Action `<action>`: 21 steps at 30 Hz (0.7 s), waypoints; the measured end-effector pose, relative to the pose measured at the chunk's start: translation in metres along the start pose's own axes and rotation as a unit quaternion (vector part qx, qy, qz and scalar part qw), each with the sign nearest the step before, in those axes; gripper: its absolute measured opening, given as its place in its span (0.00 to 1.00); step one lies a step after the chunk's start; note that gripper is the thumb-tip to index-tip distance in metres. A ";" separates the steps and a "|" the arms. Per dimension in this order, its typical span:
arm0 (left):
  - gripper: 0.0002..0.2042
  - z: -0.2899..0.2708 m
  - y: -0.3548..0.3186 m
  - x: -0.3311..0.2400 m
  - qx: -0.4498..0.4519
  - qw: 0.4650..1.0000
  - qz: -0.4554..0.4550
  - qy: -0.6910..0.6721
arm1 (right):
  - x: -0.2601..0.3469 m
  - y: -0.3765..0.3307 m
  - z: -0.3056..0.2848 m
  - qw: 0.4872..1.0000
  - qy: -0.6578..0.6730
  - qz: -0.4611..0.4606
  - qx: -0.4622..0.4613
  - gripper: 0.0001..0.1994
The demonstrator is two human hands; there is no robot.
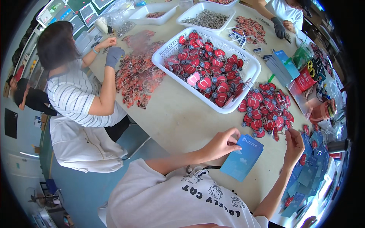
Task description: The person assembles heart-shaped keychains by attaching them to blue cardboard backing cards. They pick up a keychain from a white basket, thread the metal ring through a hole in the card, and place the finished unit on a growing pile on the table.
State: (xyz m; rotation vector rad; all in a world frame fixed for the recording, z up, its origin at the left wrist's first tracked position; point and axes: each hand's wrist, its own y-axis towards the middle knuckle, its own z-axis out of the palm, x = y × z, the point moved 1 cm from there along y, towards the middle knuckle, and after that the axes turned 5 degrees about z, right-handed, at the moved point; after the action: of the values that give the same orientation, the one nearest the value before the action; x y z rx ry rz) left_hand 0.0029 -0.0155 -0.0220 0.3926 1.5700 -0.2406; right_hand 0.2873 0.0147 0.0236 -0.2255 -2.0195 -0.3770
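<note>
My left hand (pixel 225 144) is closed on the edge of a light blue card (pixel 243 157), thumb on top; a second card's edge shows behind it. Beyond the card lies a heap of red keychains (pixel 262 110) with metal rings and small dark round tags. At the heap's near right edge, my right hand (pixel 294 146) pinches what looks like the ring of one red keychain (pixel 275 133); the fingertips partly hide it. A white basket (pixel 161 62) full of the same red keychains stands farther back.
Blue cards with red keychains (pixel 310 163) cover the table's right side. Scissors (pixel 311 72), a red pouch (pixel 305 80) and card stacks (pixel 281 66) stand at the right. A gloved co-worker (pixel 81 76) sits left by orange-red pieces (pixel 138 76); another works at the far right. A tray of metal rings (pixel 205 19) is behind.
</note>
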 end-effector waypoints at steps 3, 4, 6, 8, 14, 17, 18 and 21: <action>0.10 -0.001 0.001 -0.008 -0.010 1.000 0.024 0.009 | -0.014 -0.005 -0.007 0.998 0.050 -0.039 0.013 0.03; 0.08 0.000 0.000 -0.011 -0.021 0.999 0.036 0.014 | -0.012 -0.006 -0.007 0.995 0.071 -0.067 0.012 0.03; 0.07 0.004 -0.003 -0.008 -0.045 0.997 0.060 0.020 | -0.003 -0.013 -0.007 0.990 0.135 -0.041 -0.012 0.03; 0.06 0.006 -0.006 -0.007 -0.042 0.997 0.063 0.006 | -0.003 -0.018 -0.009 0.986 0.159 -0.026 -0.033 0.04; 0.07 0.016 -0.005 -0.030 -0.031 0.990 0.067 -0.124 | -0.013 -0.023 -0.011 0.983 0.171 -0.042 -0.058 0.06; 0.06 0.008 0.012 -0.056 -0.017 0.991 0.102 -0.088 | -0.012 -0.025 -0.019 0.984 0.151 -0.061 -0.072 0.04; 0.06 0.014 0.027 -0.061 -0.033 0.984 0.160 -0.067 | -0.013 -0.025 -0.022 0.984 0.129 -0.087 -0.084 0.04; 0.07 0.030 0.073 -0.055 -0.087 0.961 0.261 0.011 | -0.020 -0.028 -0.034 0.981 0.076 -0.125 -0.126 0.05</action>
State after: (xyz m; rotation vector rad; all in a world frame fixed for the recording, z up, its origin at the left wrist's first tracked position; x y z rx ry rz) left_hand 0.0595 0.0345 0.0379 0.6543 1.4394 0.3086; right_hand 0.3154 -0.0232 0.0158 -0.0942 -1.8515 -0.7869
